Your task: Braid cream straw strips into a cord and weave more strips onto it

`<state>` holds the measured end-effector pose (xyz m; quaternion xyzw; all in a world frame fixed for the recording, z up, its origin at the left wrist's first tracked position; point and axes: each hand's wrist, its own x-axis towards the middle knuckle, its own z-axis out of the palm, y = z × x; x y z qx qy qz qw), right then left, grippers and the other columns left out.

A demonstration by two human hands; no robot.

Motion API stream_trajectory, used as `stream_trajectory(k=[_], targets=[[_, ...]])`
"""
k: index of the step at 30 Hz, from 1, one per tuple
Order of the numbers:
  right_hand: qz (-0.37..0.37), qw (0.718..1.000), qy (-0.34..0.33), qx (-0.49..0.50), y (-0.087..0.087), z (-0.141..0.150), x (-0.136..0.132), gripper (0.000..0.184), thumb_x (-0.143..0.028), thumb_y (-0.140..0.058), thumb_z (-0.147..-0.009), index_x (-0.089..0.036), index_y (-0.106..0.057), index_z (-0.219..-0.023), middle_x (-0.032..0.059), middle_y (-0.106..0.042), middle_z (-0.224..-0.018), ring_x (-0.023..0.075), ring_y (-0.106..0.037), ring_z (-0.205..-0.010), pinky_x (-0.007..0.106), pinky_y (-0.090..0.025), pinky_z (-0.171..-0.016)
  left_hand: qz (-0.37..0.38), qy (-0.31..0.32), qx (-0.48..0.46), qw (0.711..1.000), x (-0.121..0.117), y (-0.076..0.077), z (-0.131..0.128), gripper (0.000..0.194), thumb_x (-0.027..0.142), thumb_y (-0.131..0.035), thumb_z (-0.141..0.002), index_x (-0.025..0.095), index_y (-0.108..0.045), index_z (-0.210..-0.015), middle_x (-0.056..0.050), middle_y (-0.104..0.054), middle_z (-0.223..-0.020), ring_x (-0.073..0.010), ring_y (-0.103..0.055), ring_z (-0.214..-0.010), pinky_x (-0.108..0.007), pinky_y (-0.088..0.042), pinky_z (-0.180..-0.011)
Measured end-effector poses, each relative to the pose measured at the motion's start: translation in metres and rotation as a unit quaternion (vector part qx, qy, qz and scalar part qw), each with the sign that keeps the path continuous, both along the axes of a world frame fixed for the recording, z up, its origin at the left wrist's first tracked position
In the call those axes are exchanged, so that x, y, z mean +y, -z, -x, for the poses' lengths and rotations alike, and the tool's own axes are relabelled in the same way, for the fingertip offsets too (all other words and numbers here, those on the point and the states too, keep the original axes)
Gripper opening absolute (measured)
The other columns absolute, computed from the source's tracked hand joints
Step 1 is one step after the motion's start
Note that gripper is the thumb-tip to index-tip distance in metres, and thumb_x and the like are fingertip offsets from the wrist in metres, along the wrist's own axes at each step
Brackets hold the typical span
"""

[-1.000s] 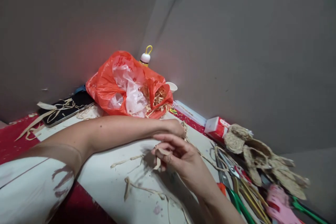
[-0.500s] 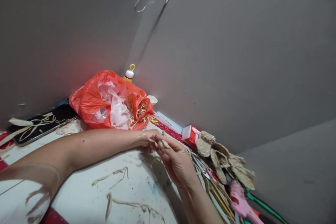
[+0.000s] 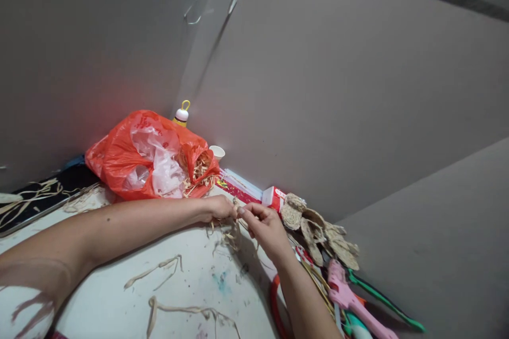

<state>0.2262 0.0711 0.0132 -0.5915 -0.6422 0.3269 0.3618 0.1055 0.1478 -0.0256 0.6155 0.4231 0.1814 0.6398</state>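
My left hand point(image 3: 222, 207) is closed in a fist above the far part of the white table point(image 3: 131, 307), its arm stretched across from the left. Pale raffia strands point(image 3: 230, 238) hang just below it. My right hand point(image 3: 268, 230) meets it from the right, thumb and forefinger pinched together at the left fist. Between the two hands a bit of pale raffia shows; most of it is hidden by the fingers. Loose raffia strips point(image 3: 191, 309) lie on the table nearer to me.
Against the grey walls sits a red plastic bag point(image 3: 115, 153) with raffia scraps, beside a white cup point(image 3: 217, 152) and a yellow-topped bottle point(image 3: 182, 115). On the right are woven raffia pieces point(image 3: 292, 217), a pink glue gun point(image 3: 342, 286) and green-handled pliers point(image 3: 385, 299). A dark tray-like slab point(image 3: 75, 177) lies left.
My view has turned to the right, so everything sits further left in the picture. The right fingers, earlier overlapping the left hand, now pinch at the edge of the left fist.
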Motion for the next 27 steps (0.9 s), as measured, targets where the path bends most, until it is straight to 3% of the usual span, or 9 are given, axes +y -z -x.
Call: stream_trajectory(k=[2,7,14,22,27], targets=[[0.021,0.997,-0.011,-0.072,0.000,-0.010,0.004,0.027,-0.037,-0.055,-0.075,-0.017,-0.049,-0.058,-0.0059,-0.037,-0.049,0.0081,-0.033,-0.045,0.022,-0.024,-0.044,0.007,0.017,-0.005,1.000,0.000,0.001,-0.001,0.014,0.015,-0.056,-0.070,0.016,-0.050,-0.057,0.007,-0.035,-0.039,-0.0064,-0.026,-0.036,-0.021,-0.018,-0.038],[0.070,0.989,-0.057,-0.117,0.001,-0.016,0.005,0.022,-0.026,-0.053,-0.068,-0.017,-0.044,-0.050,-0.0067,-0.033,-0.048,0.0070,-0.028,-0.047,0.021,-0.023,-0.046,0.013,0.034,-0.014,0.999,0.000,0.003,-0.003,0.010,0.016,-0.054,-0.072,0.016,-0.052,-0.063,0.006,-0.043,-0.043,-0.0052,-0.026,-0.034,-0.021,-0.017,-0.038],[0.049,0.984,-0.015,-0.169,0.012,-0.015,0.008,0.016,-0.022,-0.046,-0.066,-0.017,-0.044,-0.051,-0.0063,-0.034,-0.047,0.0076,-0.029,-0.047,0.021,-0.021,-0.045,0.016,0.067,-0.005,0.998,0.000,0.003,-0.002,0.010,0.022,-0.053,-0.079,0.017,-0.051,-0.071,0.004,-0.054,-0.048,-0.0045,-0.026,-0.033,-0.020,-0.016,-0.038],[0.030,0.984,0.004,-0.176,0.023,-0.015,0.012,0.018,-0.024,-0.049,-0.066,-0.018,-0.043,-0.050,-0.0063,-0.035,-0.045,0.0080,-0.030,-0.046,0.022,-0.021,-0.045,-0.007,0.050,0.017,0.999,-0.003,0.000,-0.002,0.014,0.021,-0.053,-0.078,0.017,-0.049,-0.065,0.007,-0.044,-0.044,-0.0042,-0.026,-0.032,-0.020,-0.015,-0.036],[0.047,0.988,-0.013,-0.146,0.011,-0.021,0.012,0.030,-0.034,-0.050,-0.074,-0.019,-0.039,-0.050,-0.0069,-0.030,-0.046,0.0072,-0.026,-0.044,0.022,-0.021,-0.044,-0.018,0.032,0.023,0.999,-0.004,0.000,-0.002,0.014,0.020,-0.057,-0.074,0.017,-0.048,-0.063,0.007,-0.042,-0.045,-0.0047,-0.027,-0.034,-0.020,-0.017,-0.037]])
